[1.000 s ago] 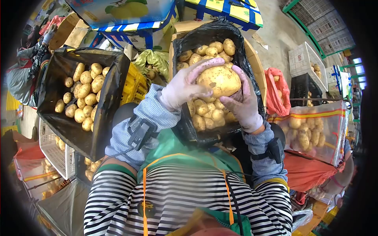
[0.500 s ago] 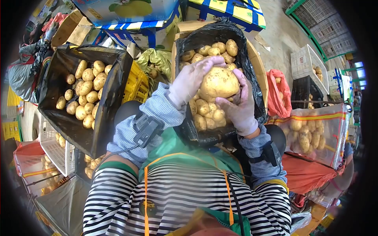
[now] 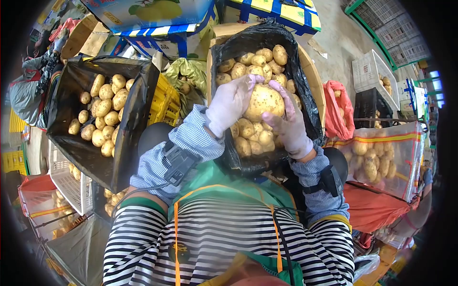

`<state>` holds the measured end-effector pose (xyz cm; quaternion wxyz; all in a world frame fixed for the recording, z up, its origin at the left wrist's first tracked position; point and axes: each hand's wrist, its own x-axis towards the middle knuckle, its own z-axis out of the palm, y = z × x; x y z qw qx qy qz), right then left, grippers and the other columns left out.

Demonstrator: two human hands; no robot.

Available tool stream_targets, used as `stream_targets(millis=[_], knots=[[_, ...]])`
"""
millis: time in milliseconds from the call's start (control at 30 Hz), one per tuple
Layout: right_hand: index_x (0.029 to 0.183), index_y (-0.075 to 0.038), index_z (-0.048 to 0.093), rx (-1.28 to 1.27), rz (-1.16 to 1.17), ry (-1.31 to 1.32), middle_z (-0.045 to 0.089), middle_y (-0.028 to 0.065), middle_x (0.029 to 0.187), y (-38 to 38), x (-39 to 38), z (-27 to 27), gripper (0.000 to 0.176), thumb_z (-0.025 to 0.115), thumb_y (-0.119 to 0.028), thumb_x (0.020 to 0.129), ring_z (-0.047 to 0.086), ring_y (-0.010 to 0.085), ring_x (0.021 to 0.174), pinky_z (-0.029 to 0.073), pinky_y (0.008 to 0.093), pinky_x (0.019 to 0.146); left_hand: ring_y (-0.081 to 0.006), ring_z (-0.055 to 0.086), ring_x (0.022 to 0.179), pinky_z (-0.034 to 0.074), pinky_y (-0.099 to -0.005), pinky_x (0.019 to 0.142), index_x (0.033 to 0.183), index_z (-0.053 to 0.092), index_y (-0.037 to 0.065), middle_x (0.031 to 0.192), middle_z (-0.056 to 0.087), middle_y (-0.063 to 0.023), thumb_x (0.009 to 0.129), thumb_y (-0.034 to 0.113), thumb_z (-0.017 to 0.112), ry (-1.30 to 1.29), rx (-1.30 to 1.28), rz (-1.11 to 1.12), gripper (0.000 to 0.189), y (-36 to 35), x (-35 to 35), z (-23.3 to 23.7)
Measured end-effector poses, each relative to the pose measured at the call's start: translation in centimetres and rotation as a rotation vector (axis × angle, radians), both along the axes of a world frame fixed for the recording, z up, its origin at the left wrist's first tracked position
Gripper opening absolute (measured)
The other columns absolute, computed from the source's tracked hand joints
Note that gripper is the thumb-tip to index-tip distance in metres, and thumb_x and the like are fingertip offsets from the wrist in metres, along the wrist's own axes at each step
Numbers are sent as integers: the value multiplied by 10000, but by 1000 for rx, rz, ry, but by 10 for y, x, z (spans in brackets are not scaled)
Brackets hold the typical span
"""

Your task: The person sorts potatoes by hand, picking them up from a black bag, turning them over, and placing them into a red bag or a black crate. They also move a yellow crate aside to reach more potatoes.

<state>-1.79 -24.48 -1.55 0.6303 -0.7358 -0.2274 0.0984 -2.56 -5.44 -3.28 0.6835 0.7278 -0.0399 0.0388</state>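
Note:
A large potato (image 3: pixel 264 102) is held between my two hands above a box lined with black plastic (image 3: pixel 310 90). My left hand (image 3: pixel 231 104), in a pale thin glove, grips its left side with the fingers curved over the top. On its right side my right hand (image 3: pixel 292 126), gloved the same way, presses with fingers and thumb. Several smaller potatoes (image 3: pixel 253 136) lie in the box below and behind my hands. A second black-lined box (image 3: pixel 67 138) to the left holds several potatoes (image 3: pixel 104 107).
Blue and yellow cartons (image 3: pixel 157 33) stand at the back. A yellow crate (image 3: pixel 164 100) sits between the boxes. To the right are a red net bag (image 3: pixel 334 114), a white crate (image 3: pixel 365 71) and a clear bag of potatoes (image 3: pixel 377 162). Someone's gloved hand (image 3: pixel 61 42) shows at upper left.
The large potato has turned in my hands, showing a narrower side. My left hand has shifted slightly, and my right hand's fingers have moved inward and up over the potato.

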Motion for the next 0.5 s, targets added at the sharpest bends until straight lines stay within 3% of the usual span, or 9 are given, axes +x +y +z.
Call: stream_targets(millis=[133,233,300,367,400,433,500], knots=[[1367,6,492,-101,-15,-154,556,115,1349,-4,11,-20,571,712,-1,841,528,224,1257,429,333,1057,-137,624,969,503,-273,883,1167,637,-53,1084,690,-112,1077,336,408,33,10,1,460,-1,2,-6],[1336,26,486,-24,-83,84,573,128,1327,-6,15,-31,486,660,-14,884,557,241,1235,457,344,1043,-159,653,908,534,-281,817,1174,624,-60,1046,694,-118,1068,309,441,120,2,-9,425,6,1,10],[1347,51,442,315,-115,412,586,138,1304,-9,18,-32,479,619,-33,910,569,241,1222,468,338,1042,-167,664,882,547,-279,781,1178,619,-60,1025,695,-118,1061,295,460,206,-28,-36,406,15,0,15],[1356,53,426,342,-116,409,585,142,1302,-13,21,-35,500,620,-42,905,577,237,1209,475,333,1031,-169,672,874,553,-264,728,1205,599,-59,1030,684,-113,1037,245,502,282,-518,-108,360,20,4,13],[1366,56,411,367,-109,408,584,147,1301,-14,22,-38,522,622,-51,900,585,233,1197,483,328,1021,-116,642,815,530,-232,687,1205,602,-53,1002,671,-88,991,170,590,274,-501,-62,309,17,3,22],[1375,58,395,391,-101,407,582,152,1299,-15,23,-41,544,623,-60,895,593,229,1184,490,323,1011,-116,642,815,530,-232,687,1205,602,-53,1002,671,-88,991,170,590,273,-501,-61,309,12,1,20],[1358,56,419,361,-158,386,590,148,1286,-26,34,-80,528,627,-34,881,607,226,1160,502,325,987,-91,592,727,511,-232,662,1145,621,-52,954,654,-59,928,111,683,11,-56,-50,279,-1,-2,12]])
